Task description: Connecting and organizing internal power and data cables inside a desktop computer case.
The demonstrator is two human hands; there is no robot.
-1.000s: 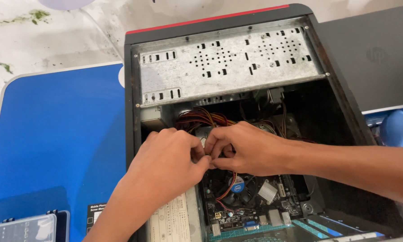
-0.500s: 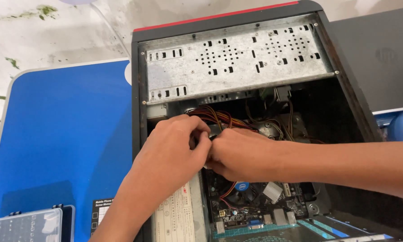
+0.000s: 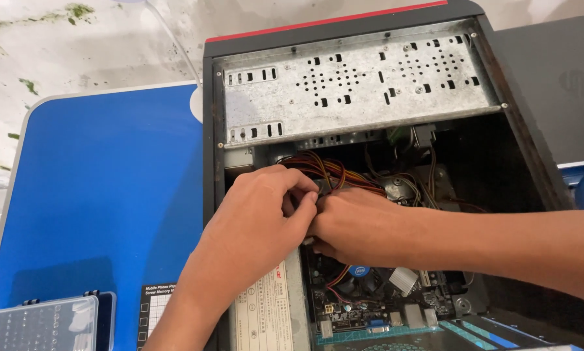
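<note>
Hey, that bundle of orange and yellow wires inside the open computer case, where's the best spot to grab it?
Probably on the wire bundle, at its exposed arch just beyond both hands, coming straight down through the open side; its lower end is hidden under the fingers.

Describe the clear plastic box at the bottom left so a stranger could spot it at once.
Start at the open black computer case lying on the blue table, then go to the table's near left corner. There sits a flat transparent box holding rows of small pieces. Unlike the gridded white card beside it, it is see-through with dark hinges.
</note>
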